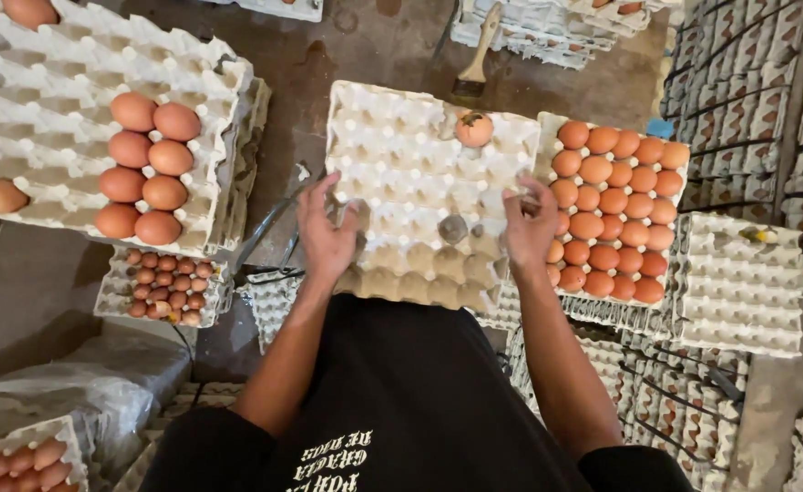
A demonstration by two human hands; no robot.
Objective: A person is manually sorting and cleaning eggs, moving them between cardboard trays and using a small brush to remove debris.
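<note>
While gripping opposite edges of a near-empty egg tray, left hand and right hand, fingers closed on it.

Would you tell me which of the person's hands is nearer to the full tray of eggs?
Right. The right hand is at the edge of the full tray of eggs; the left hand is across the middle tray.
</note>
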